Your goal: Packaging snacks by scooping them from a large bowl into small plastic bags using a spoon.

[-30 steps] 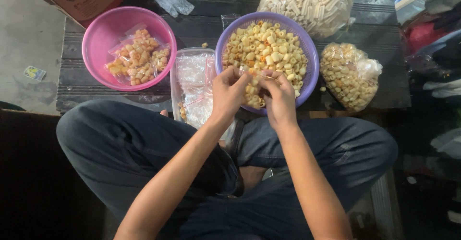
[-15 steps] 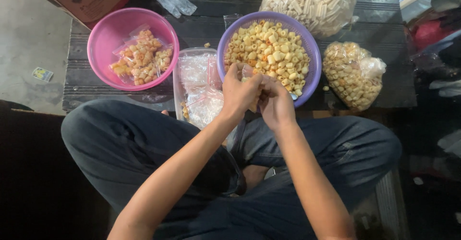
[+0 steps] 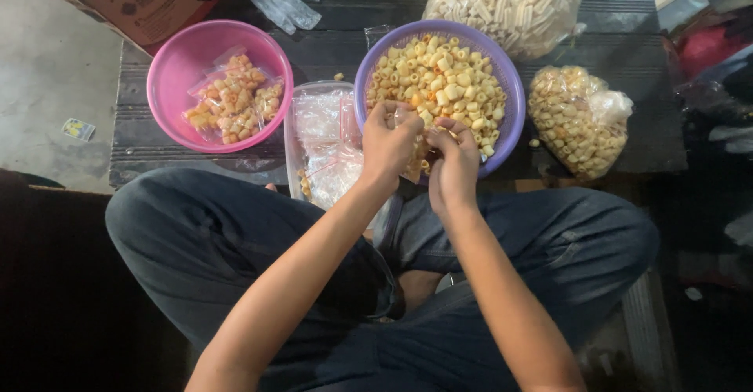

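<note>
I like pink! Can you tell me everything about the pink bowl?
The pink bowl is round and looks like smooth plastic. It sits upright on the dark slatted bench, left of the purple bowl. Small clear bags of orange-yellow tube snacks lie inside it. No hand touches it.

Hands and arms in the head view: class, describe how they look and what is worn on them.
Both arms are bare to past the elbow, with no sleeves in view. The left hand and right hand wear no gloves, rings, watch or bracelets. Fingers are slim; no markings show.
</note>
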